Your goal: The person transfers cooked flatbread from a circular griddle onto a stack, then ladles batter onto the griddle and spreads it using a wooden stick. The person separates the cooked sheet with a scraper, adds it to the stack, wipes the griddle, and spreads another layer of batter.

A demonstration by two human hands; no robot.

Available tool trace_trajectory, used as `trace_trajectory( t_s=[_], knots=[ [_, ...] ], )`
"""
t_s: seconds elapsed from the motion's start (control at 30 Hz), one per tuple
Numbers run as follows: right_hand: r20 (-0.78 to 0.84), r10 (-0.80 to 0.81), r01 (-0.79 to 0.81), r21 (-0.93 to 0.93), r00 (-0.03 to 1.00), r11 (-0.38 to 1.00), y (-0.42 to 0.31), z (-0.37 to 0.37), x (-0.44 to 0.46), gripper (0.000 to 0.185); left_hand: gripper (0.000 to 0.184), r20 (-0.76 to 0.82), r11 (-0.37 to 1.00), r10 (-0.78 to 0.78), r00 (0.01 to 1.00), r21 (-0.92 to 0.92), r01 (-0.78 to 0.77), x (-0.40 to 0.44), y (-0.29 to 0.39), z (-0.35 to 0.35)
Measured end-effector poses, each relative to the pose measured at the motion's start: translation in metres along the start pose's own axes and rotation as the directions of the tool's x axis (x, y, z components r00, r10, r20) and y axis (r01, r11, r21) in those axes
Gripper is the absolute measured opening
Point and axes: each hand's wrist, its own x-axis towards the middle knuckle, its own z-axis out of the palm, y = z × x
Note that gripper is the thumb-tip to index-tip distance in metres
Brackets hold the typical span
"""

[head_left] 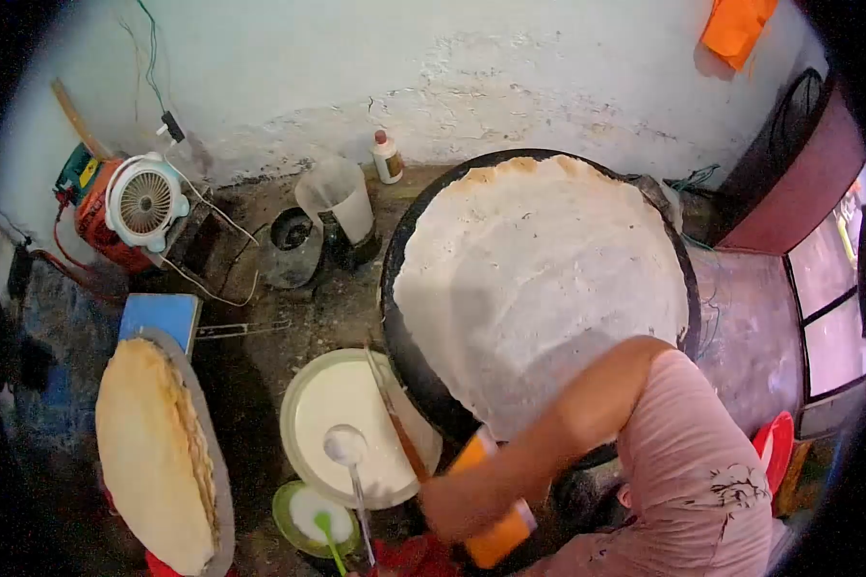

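Griddle: the broad round black griddle [392, 298] stands right of centre; a thin pale flatbread sheet [548, 279] lies across most of it, lightly browned at the far edge.
Right hand: this hand [464, 508] reaches in from the right, beside the near edge, at the handle end of a wooden-handled blade [408, 444]; blurred, so I cannot tell whether its grip is closed.
Left hand: out of view, grip unknown.
Basin: the batter basin [286, 423], left of the griddle, holds white batter [322, 413] and a ladle [344, 445].
Stack: folded-looking flatbreads [154, 452] lie far left, apparently finished.
Progress: spreading looks done; the sheet remains unlifted, and batter is left over.
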Motion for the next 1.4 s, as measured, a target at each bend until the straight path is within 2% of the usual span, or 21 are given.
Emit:
trace_trajectory(
  t_s=[0.03, 0.1, 0.2, 0.23, 0.27, 0.3, 0.37, 0.4, 0.43, 0.53, 0.6, 0.67, 0.73, 0.77, 0.87, 0.9, 1.0, 1.13, 1.2, 1.33, 1.4],
  knots=[
    [0.088, 0.021, -0.024, 0.023, 0.996, 0.999, -0.028, 0.002, -0.002, 0.013, 0.042, -0.035, 1.000, -0.005, 0.999, -0.011, 0.004, 0.001, 0.013, -0.006],
    [-0.264, 0.052, -0.045, 0.031, 0.963, 0.998, -0.059, -0.006, -0.033, 0.016, 0.041, -0.060, 0.998, 0.048, 0.997, -0.042, -0.051, -0.008, 0.014, -0.013],
    [-0.360, 0.650, -0.510, 0.414, 0.669, 0.754, -0.085, 0.012, -0.090, 0.021, 0.038, -0.094, 0.987, 0.126, 0.988, -0.088, -0.134, -0.024, 0.013, -0.016],
    [-0.389, 0.777, -0.627, 0.459, 0.495, 0.629, -0.092, 0.020, -0.117, 0.025, 0.037, -0.095, 0.985, 0.145, 0.985, -0.079, -0.153, -0.029, 0.014, -0.018],
    [-0.452, 0.882, -0.798, 0.480, 0.131, 0.365, -0.090, 0.051, -0.139, 0.038, 0.035, -0.095, 0.983, 0.164, 0.982, -0.072, -0.171, -0.033, 0.015, -0.020],
    [-0.278, 0.918, -0.684, 0.730, -0.283, 0.010, -0.111, 0.024, -0.165, 0.048, 0.034, -0.130, 0.977, 0.203, 0.971, -0.043, -0.210, -0.038, 0.016, -0.020],
    [-0.288, 0.564, -0.488, 0.839, -0.774, -0.240, -0.121, 0.069, -0.239, 0.050, 0.034, -0.148, 0.978, 0.194, 0.970, -0.048, -0.203, -0.050, 0.014, -0.019],
    [-0.402, 0.426, -0.497, 0.857, -0.811, -0.137, -0.129, 0.099, -0.287, 0.050, 0.034, -0.177, 0.984, 0.161, 0.971, -0.049, -0.173, -0.054, 0.014, -0.018],
    [-0.240, 0.389, -0.312, 0.941, -0.889, -0.132, -0.142, 0.116, -0.324, 0.051, 0.035, -0.193, 0.981, 0.162, 0.968, -0.070, -0.179, -0.057, 0.014, -0.018],
    [-0.280, 0.203, -0.332, 0.893, -0.938, -0.303, -0.184, 0.142, -0.364, 0.052, 0.034, -0.202, 0.984, 0.150, 0.968, -0.068, -0.166, -0.070, 0.006, -0.015],
    [-0.017, 0.203, -0.118, 0.858, -0.979, -0.501, -0.193, 0.154, -0.364, 0.051, 0.034, -0.205, 0.984, 0.157, 0.966, -0.051, -0.170, -0.077, 0.000, -0.012],
    [-0.022, 0.317, -0.164, 0.888, -0.948, -0.430, -0.193, 0.161, -0.340, 0.053, 0.034, -0.215, 0.986, 0.151, 0.965, -0.032, -0.161, -0.080, -0.012, -0.006],
    [-0.182, 0.376, -0.356, 0.808, -0.909, -0.469, -0.187, 0.148, -0.310, 0.053, 0.049, -0.023, 0.953, -0.042, 0.999, -0.301, 0.033, -0.082, -0.025, -0.002],
    [-0.186, 0.337, -0.335, 0.818, -0.923, -0.468, -0.194, 0.135, -0.302, 0.053, 0.033, -0.221, 0.976, 0.170, 0.960, -0.094, -0.194, -0.083, 0.005, -0.014],
    [-0.034, 0.275, -0.182, 0.825, -0.961, -0.535, -0.213, 0.126, -0.293, 0.051, 0.038, -0.214, 0.963, 0.266, 0.940, 0.028, -0.267, -0.087, -0.006, -0.013],
    [0.027, 0.282, -0.113, 0.875, -0.959, -0.470, -0.218, 0.121, -0.281, 0.049, 0.045, -0.112, 0.990, 0.077, 0.991, -0.113, -0.090, -0.088, -0.001, -0.017],
    [-0.097, 0.268, -0.216, 0.860, -0.958, -0.462, -0.209, 0.177, -0.243, 0.047, 0.038, -0.174, 0.979, 0.026, 0.984, -0.195, -0.060, -0.090, -0.004, -0.010],
    [-0.030, 0.366, -0.109, 0.974, -0.930, -0.198, -0.218, 0.171, -0.106, 0.044, 0.039, -0.217, 0.975, 0.163, 0.962, -0.116, -0.191, -0.088, -0.006, -0.007],
    [-0.272, 0.505, -0.342, 0.938, -0.819, -0.048, -0.226, 0.166, -0.041, 0.051, 0.039, -0.221, 0.970, 0.187, 0.957, -0.114, -0.215, -0.088, 0.000, -0.010],
    [-0.221, 0.763, -0.461, 0.880, -0.608, -0.113, -0.245, 0.108, 0.000, 0.044, 0.037, -0.191, 0.926, 0.221, 0.956, -0.265, -0.267, -0.089, -0.008, -0.009],
    [-0.638, 0.650, -0.809, 0.584, -0.413, 0.060, -0.245, 0.090, -0.016, 0.041, 0.037, -0.217, 0.919, 0.233, 0.948, -0.270, -0.288, -0.090, -0.010, -0.010]
  ],
)
